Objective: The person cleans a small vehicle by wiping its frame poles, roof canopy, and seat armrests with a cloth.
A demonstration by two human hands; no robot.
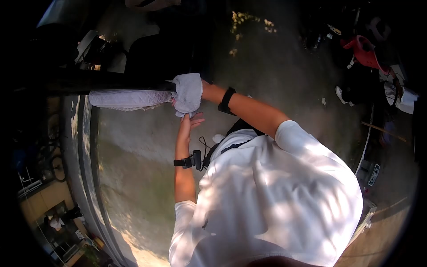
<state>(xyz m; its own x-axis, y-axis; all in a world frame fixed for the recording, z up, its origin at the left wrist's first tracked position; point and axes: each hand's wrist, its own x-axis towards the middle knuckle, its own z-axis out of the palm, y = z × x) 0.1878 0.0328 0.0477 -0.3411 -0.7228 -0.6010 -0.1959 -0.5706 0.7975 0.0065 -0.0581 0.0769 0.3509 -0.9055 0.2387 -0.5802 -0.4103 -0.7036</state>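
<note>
1. At the end of a dark bar (120, 83) is the pale cloth (189, 91), bunched beside a quilted pad (133, 99) that hangs along the bar.
2. My right hand is hidden behind the cloth, so I cannot tell its grip.
3. My left hand (189, 122) is open, fingers extended and apart, at the cloth's lower edge.
4. Below me lies the concrete floor (138, 151).

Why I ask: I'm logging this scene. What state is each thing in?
Pale cloth: bunched, hiding the right hand.
Quilted fabric: extended lengthwise alongside the dark bar.
Left hand: visible fingers extended, at the pale cloth's edge.
Right hand: covered, grip unclear.
Left wrist strap: fastened.
Right wrist strap: fastened.
White shirt: worn, light-dappled.
</note>
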